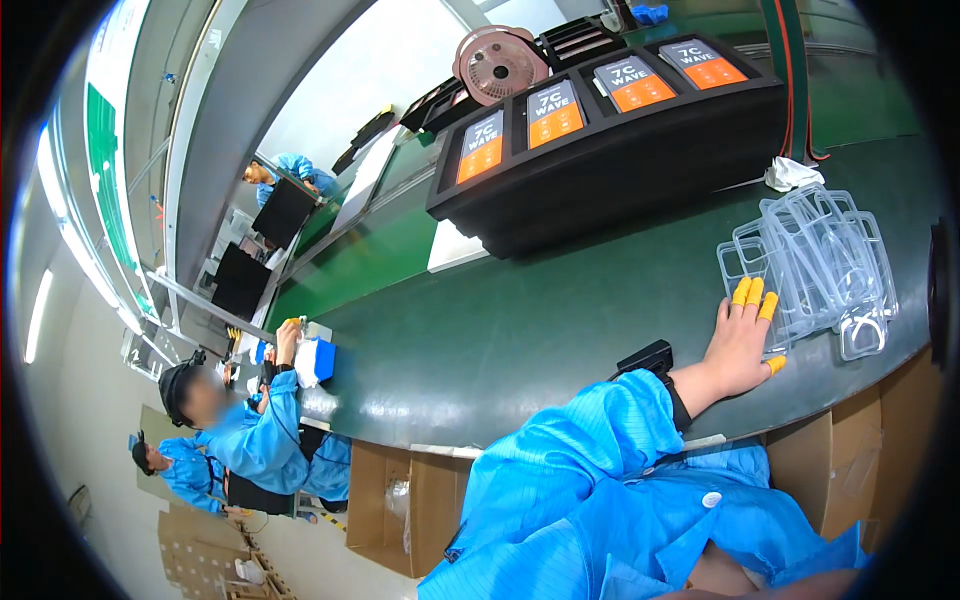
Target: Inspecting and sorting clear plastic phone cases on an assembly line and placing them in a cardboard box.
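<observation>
My left hand (pixel 738 345) reaches across the green work surface, palm down, with yellow finger cots on the fingertips and thumb. Its fingers are stretched out, and the thumb stands apart from them. The fingertips touch the near left edge of a loose pile of clear plastic trays (pixel 815 265). These shallow trays have rounded corners and overlap at different angles. A dark band with a black box-shaped device (pixel 645 358) is on my left wrist, beyond the blue sleeve. My right hand does not show.
Beyond the trays stands a black foam holder (pixel 620 190) with several grey-and-orange boxes (pixel 555 112) in its slots. Crumpled white paper (pixel 793 174) lies behind the pile. A pink fan (pixel 500 68) is farther back. Cardboard boxes (pixel 380 500) stand below the edge. Co-workers in blue (pixel 255 435) are at left.
</observation>
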Tool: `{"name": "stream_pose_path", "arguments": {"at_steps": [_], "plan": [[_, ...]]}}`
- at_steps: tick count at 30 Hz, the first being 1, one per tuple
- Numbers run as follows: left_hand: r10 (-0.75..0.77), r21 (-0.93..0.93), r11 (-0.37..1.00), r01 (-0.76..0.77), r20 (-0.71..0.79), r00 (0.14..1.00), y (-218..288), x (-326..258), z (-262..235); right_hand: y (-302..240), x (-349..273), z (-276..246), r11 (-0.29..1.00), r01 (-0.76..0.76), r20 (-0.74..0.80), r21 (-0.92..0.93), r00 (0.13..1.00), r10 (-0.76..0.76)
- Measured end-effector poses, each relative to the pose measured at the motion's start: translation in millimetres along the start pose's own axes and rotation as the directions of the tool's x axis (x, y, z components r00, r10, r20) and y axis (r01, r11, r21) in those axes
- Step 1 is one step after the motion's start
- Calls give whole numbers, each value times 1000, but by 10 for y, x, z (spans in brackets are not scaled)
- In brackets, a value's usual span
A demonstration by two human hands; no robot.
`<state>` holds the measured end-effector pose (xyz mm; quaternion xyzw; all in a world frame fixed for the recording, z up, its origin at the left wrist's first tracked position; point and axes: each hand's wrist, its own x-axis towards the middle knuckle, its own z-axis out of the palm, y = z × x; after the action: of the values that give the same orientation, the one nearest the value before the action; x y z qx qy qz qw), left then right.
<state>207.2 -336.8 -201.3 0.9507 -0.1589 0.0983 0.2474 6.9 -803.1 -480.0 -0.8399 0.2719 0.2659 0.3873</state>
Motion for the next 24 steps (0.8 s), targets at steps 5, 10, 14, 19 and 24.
{"name": "stream_pose_path", "arguments": {"at_steps": [5, 10, 14, 19, 24], "plan": [[2, 3, 1000, -2, -7, 1000, -17, 6, 13, 78, 10, -47, 1000, -4, -8, -6, 1000, 4], [14, 14, 1000, -14, 8, 1000, -29, 11, 4, 146, 65, -57, 1000, 5, -3, 4, 1000, -5], [16, 13, 1000, -16, 8, 1000, -34, 20, -3, 235, 69, -83, 1000, 1, 1, 16, 1000, -1], [-4, 43, 999, 2, 45, 999, -30, 19, -37, 263, 136, -127, 1000, -3, -2, 23, 1000, 3], [-5, 59, 998, 2, 50, 999, -14, 29, -27, 308, 177, -136, 1000, -4, 5, 27, 1000, 3]]}}
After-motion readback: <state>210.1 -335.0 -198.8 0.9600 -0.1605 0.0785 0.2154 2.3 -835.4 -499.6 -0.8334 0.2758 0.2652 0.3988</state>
